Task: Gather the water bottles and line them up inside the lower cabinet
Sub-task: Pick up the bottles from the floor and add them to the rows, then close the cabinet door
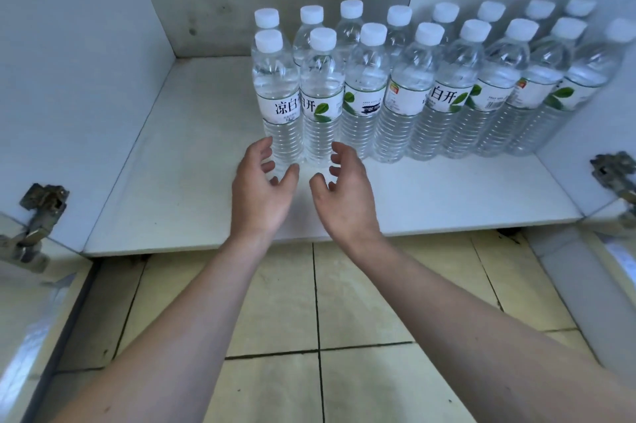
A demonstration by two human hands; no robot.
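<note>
While your left hand point(261, 183) and right hand point(346, 186) hover apart and empty (fingers loosely curled), the water bottles point(364, 92) stand in two rows on the cabinet floor point(192, 160), likely released.

Clear glossy plastic bottles point(321, 95); matt white laminate shelf point(192, 160); tarnished metal hinge point(41, 212).

Both bare forearms reach forward from the bottom corners of the view and converge toward the middle. The left hand point(263, 188) is held with its palm turned inward to the right, fingers loosely curled and thumb spread, holding nothing. The right hand point(344, 192) mirrors it, palm turned inward to the left, fingers loosely curled, thumb pointing toward the left hand, also holding nothing. The two hands sit near each other at the same height, thumbs apart with a narrow gap between them.
</note>
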